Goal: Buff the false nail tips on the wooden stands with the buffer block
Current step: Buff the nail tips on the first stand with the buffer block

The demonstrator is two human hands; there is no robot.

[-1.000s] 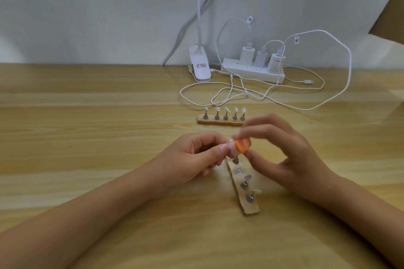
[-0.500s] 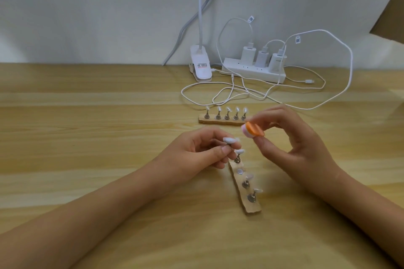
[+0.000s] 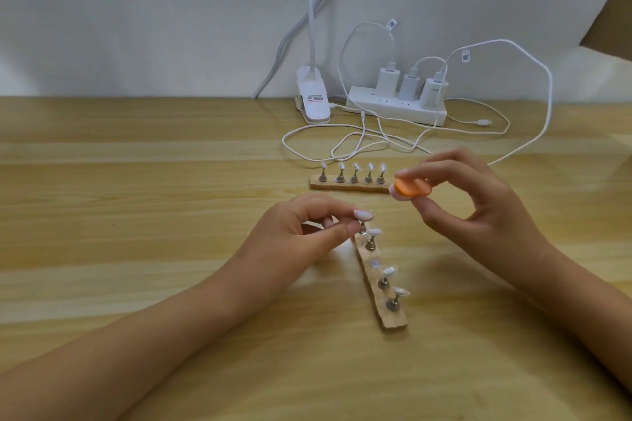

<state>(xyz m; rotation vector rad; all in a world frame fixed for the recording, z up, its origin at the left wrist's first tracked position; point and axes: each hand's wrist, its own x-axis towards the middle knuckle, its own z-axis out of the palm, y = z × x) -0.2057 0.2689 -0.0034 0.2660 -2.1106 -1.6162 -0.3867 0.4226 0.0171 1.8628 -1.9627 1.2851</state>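
Buffer block [image 3: 410, 189] pinched in right hand [image 3: 478, 212] — raised, left hand [image 3: 301, 232] pinching nail tip [image 3: 362, 215] at near stand's [image 3: 374, 278] far end

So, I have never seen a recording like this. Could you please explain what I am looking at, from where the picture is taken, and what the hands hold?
There is no machine here: a person works with two bare hands, filmed by a camera on their head, looking down at a wooden table. The right hand pinches an orange buffer block, lifted clear of the nails. The left hand holds a small metal peg carrying a false nail tip, at the far end of the near wooden stand. A second stand with five tips lies further back. Behind it are a power strip with chargers, white cables and a clip lamp.
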